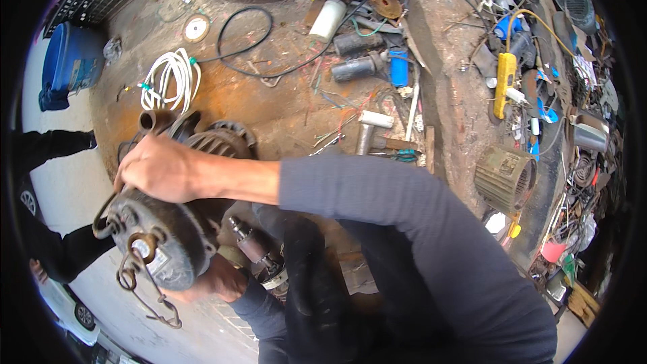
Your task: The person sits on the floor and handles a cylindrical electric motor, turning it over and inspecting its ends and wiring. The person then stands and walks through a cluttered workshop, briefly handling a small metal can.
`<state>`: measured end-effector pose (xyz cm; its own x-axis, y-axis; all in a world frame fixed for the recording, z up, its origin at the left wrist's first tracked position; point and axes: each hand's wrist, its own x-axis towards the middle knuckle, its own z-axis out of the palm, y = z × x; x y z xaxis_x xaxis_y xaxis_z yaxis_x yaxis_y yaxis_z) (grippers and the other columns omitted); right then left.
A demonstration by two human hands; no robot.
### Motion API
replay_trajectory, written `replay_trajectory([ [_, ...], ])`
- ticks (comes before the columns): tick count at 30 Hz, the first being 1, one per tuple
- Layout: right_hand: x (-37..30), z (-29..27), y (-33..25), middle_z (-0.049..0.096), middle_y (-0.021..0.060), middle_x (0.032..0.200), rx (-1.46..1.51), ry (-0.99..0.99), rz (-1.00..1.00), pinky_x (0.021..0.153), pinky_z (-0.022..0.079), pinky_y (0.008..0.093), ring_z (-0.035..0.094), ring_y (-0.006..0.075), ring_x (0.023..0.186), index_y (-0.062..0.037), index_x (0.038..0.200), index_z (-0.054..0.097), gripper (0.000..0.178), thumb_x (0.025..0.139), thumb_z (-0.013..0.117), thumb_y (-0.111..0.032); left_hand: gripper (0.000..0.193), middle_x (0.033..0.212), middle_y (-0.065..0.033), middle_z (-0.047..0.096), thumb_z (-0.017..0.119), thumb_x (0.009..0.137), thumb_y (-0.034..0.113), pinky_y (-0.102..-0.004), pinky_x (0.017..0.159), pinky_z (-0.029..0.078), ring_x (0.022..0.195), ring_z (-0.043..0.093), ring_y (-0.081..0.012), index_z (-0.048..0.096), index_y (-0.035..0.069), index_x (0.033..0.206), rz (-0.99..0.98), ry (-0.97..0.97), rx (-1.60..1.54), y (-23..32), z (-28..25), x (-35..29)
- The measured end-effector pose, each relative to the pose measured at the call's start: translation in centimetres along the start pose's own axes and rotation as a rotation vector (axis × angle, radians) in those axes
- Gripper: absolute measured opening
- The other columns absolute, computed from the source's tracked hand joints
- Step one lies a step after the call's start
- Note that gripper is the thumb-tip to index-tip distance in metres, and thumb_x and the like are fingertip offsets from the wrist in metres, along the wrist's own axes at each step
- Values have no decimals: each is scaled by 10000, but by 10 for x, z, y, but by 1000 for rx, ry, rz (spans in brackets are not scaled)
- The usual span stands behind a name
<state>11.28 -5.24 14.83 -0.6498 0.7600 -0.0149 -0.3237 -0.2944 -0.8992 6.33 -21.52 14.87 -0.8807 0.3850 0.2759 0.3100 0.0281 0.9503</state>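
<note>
A round, dark metal motor housing (165, 243) is tilted in front of me at the left, with loops of wire (158, 296) hanging from its face. My right hand (158, 168) is closed at the housing's upper edge, its fingers curled by a bent dark cable (101, 219); what they grip is partly hidden. Under the housing's lower side, my left hand (212, 280) holds it, with most fingers hidden behind it. Beyond my right wrist lies a ribbed, grimy metal part (219, 140). A motor armature (253, 241) with a shaft stands beside my leg.
A coiled white cable (172, 81), a black cable (259, 75), a hammer (384, 142) and metal cylinders (354, 69) lie ahead. At right are a ribbed casing (502, 176), a yellow control box (504, 84) and scrap. A blue bucket (74, 61) and another person's legs (57, 152) are left.
</note>
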Motion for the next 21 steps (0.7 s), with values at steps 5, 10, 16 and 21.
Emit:
replay_trajectory([
  [5,-58,-19,-30,772,171,1065,-7,270,-133,901,553,317,716,184,972,79,1161,716,351,967,499,-117,577,1442,-235,576,503,1029,348,-477,1047,552,1248,612,-350,520,-50,1446,-178,-357,-243,-11,23,28],
  [10,-117,-26,-43,699,149,1264,-29,432,-216,1037,482,311,645,178,1168,78,1357,604,414,1032,403,-82,593,1494,-223,532,446,1069,386,-465,1105,511,1325,564,-334,452,-8,1512,-497,-687,-667,-4,29,44],
  [16,-136,-26,-32,668,202,1328,-185,522,-410,1096,462,363,624,239,1272,93,1386,559,439,1039,372,-101,613,1558,-209,478,377,1117,432,-452,1176,462,1418,507,-315,369,42,1590,-578,-843,-858,-3,28,39],
  [21,-118,-39,-32,726,203,1185,-157,464,-398,996,526,342,698,227,1095,103,1301,611,408,1018,397,-99,611,1561,-202,464,452,1094,412,-502,1141,487,1414,494,-344,376,45,1577,-685,-641,-750,-8,23,32],
])
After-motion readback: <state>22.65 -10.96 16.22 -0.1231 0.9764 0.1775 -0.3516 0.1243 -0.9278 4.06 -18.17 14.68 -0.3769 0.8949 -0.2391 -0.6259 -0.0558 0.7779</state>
